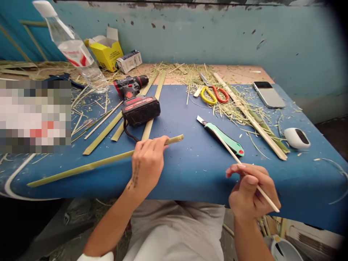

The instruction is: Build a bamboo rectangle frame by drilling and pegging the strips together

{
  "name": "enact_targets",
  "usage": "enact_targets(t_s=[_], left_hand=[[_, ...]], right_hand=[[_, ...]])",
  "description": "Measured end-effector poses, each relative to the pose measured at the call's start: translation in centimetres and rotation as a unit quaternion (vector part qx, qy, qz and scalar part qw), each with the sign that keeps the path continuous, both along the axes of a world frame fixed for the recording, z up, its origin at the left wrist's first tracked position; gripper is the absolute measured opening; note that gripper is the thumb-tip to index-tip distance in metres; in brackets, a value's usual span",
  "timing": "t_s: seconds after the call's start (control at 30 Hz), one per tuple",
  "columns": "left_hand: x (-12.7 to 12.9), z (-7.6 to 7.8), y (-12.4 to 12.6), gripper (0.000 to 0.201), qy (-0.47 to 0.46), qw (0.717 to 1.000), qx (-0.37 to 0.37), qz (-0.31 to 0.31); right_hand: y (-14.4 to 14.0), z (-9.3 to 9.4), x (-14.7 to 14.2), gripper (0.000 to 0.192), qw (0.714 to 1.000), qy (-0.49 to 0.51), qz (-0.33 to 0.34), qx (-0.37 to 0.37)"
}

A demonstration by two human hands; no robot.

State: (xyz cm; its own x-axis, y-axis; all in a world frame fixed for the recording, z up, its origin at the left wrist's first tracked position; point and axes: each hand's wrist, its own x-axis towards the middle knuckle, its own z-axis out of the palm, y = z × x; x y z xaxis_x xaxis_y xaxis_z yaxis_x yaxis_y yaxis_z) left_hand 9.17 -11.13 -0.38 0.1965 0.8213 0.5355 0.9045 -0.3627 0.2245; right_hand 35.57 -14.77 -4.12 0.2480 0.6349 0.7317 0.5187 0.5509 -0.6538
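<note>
My left hand (148, 163) is closed around a long green bamboo strip (89, 165) near its right end, where small holes show. The strip slants across the front left of the blue table. In my right hand (254, 190) a thin pale bamboo stick (231, 150) is pinched between thumb and fingers, tilted up to the left. Its upper part crosses over a mint-green utility knife (224, 137) with the blade out. Beyond my left hand lies a cordless drill (136, 98), its black battery toward me, resting over several flat bamboo strips (104, 134).
Scissors (214, 95) with yellow and red handles lie among shavings. Bamboo strips (252, 116), a phone (269, 95) and a white oval device (297, 138) are at the right. A plastic bottle (73, 50), yellow box (107, 50) and small carton (129, 61) stand at the back left.
</note>
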Motion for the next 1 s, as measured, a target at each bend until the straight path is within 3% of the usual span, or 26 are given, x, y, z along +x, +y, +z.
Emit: enact_targets(t_s=[0.1, 0.17, 0.27, 0.4, 0.53, 0.73, 1.0], left_hand=[[-1.4, 1.2, 0.1, 0.029, -0.012, 0.997, 0.078, 0.014], [-2.4, 1.7, 0.1, 0.033, -0.031, 0.995, 0.089, 0.035], [-3.2, 1.6, 0.3, 0.034, -0.038, 0.996, 0.054, 0.056], [-2.0, 0.2, 0.6, 0.034, -0.012, 0.998, -0.002, 0.062], [-0.2, -0.5, 0.5, 0.029, 0.017, 0.998, -0.053, 0.021], [-0.1, -0.3, -0.1, 0.028, 0.003, 0.993, -0.107, -0.041], [-0.4, -0.7, -0.1, 0.030, -0.014, 0.994, -0.098, -0.048]], right_hand=[[0.8, -0.4, -0.1, 0.020, 0.998, 0.058, 0.012, -0.001], [1.2, -0.5, -0.4, 0.023, 0.997, 0.074, 0.013, -0.010], [1.5, -0.5, -1.0, 0.021, 0.996, 0.094, -0.010, -0.002], [1.6, -0.1, -1.6, 0.016, 0.993, 0.117, -0.015, 0.028], [1.4, 0.6, -2.4, 0.010, 0.993, 0.111, 0.023, 0.021], [0.8, 0.1, -2.9, 0.030, 0.991, -0.014, 0.134, 0.021], [0.0, -1.0, -2.1, 0.039, 0.984, 0.037, 0.173, 0.012]])
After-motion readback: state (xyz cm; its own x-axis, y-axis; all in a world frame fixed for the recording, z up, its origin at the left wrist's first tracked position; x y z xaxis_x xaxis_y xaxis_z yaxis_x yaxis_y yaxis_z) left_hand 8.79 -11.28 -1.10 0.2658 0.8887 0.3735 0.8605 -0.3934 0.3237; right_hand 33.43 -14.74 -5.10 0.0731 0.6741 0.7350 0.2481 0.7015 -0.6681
